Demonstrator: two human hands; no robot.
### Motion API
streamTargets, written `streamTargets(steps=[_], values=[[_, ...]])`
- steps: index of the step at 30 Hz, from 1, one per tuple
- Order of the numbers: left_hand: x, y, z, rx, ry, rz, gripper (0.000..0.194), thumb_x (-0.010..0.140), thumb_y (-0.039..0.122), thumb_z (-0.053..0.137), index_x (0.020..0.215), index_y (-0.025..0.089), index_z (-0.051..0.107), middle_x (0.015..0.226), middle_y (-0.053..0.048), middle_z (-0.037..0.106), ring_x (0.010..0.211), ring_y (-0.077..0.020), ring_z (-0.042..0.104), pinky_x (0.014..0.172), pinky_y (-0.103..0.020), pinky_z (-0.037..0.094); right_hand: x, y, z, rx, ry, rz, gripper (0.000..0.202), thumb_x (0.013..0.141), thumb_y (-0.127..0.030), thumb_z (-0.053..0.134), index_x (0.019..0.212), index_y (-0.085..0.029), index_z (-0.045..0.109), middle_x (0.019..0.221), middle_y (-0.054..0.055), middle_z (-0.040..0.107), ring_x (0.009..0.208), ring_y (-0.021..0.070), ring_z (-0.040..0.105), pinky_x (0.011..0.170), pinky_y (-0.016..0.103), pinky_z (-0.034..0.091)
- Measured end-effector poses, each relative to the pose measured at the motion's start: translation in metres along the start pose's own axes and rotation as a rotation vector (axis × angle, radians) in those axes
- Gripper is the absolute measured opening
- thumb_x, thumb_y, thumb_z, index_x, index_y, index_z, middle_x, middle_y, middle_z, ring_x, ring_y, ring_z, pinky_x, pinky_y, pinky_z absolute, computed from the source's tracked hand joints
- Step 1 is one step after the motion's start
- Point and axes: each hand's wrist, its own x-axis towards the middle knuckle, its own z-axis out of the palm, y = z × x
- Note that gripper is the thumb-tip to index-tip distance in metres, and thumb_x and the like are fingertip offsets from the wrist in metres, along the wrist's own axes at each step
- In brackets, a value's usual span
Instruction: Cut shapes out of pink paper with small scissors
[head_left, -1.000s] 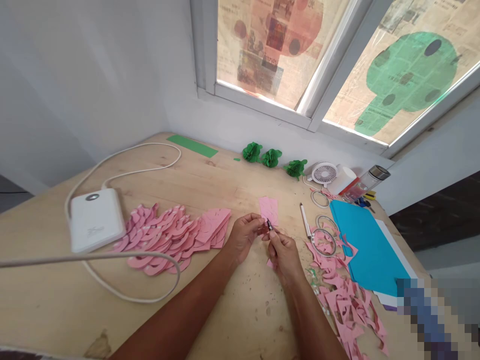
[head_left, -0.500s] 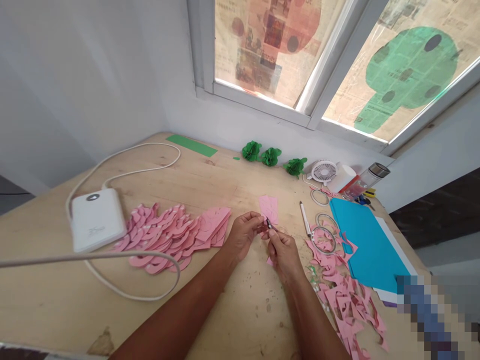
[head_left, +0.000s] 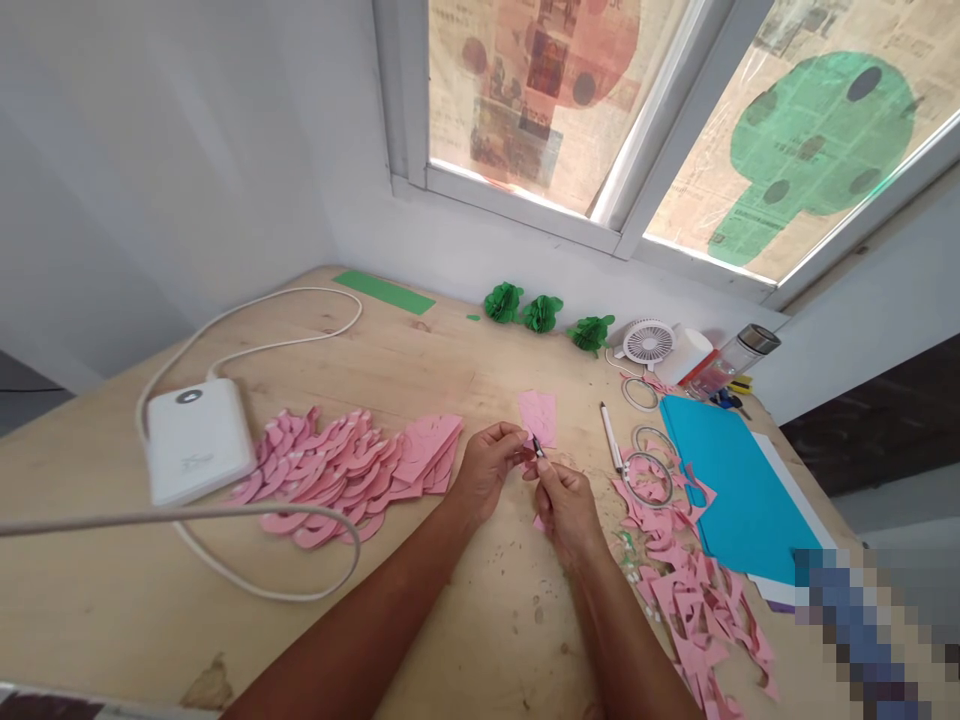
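Two hands meet over the middle of the wooden table (head_left: 450, 360), and the work between them is fine and fiddly. Fingers of the left hand (head_left: 486, 472) are curled in and pinching a small pink paper piece (head_left: 523, 457) at its near edge, while the right hand (head_left: 566, 505) has thumb and forefinger pressed together on a small dark tool (head_left: 538, 447) whose tip touches the same piece; what kind of tool it is cannot be told, as it is too small and mostly hidden. The paper is held just above the tabletop, near a flat pink sheet (head_left: 538, 415) lying just beyond the fingers. To do this step well, it seems wise to keep the left pinch close to the spot being worked, so the thin paper does not bend or tear, and to keep both wrists low and steady. Light pressure from the tool should be enough, as paper this small would crumple easily. On the left lies a spread of pink cut shapes (head_left: 352, 470) beside a white box (head_left: 196, 440) with its cable; on the right are pink scraps (head_left: 690, 600), a white pen (head_left: 611, 438), a wire ring (head_left: 646, 478) and a blue sheet (head_left: 739, 490). Green paper flowers (head_left: 541, 314) sit at the far edge.
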Motion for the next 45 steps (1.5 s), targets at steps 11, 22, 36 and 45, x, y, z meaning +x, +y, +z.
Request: streamTargets(steps=[11,22,36,45], values=[[-0.0014,-0.001,0.0046,0.037,0.075,0.065,0.012,0.06,0.02,0.068,0.061,0.014,0.058,0.058,0.001,0.058,0.054,-0.0102,0.054,0.058,-0.025,0.042,-0.0012,0.0011,0.0031,0.022,0.012,0.008,0.04,0.065,-0.053,0.063,0.067,-0.014,0.062,0.035,-0.01,0.034,0.029,0.0034,0.02,0.03,0.018,0.012],[-0.0007,0.0009,0.0039,0.189,0.086,0.122,0.013,0.059,0.023,0.068,0.058,0.015,0.058,0.055,0.001,0.058,0.053,-0.0106,0.053,0.056,-0.025,0.042,-0.002,-0.0013,0.0041,0.007,-0.001,0.007,0.043,0.065,-0.056,0.062,0.071,-0.013,0.062,0.037,-0.01,0.034,0.031,0.0033,0.017,0.031,0.02,0.01],[-0.0007,0.0007,0.0035,0.19,0.098,0.1,0.013,0.058,0.022,0.067,0.057,0.015,0.057,0.054,0.001,0.057,0.052,-0.0108,0.052,0.055,-0.025,0.043,-0.0011,0.0009,0.0027,-0.019,0.006,-0.015,0.041,0.069,-0.053,0.062,0.074,-0.012,0.063,0.037,-0.009,0.034,0.032,0.0036,0.018,0.032,0.02,0.01],[-0.0021,0.0023,0.005,0.172,0.09,0.069,0.013,0.058,0.022,0.067,0.055,0.015,0.057,0.053,0.001,0.057,0.052,-0.0105,0.052,0.056,-0.025,0.043,-0.0021,-0.0008,0.0033,0.01,0.006,-0.01,0.039,0.068,-0.052,0.063,0.072,-0.013,0.063,0.037,-0.009,0.035,0.032,0.0034,0.019,0.034,0.02,0.01]])
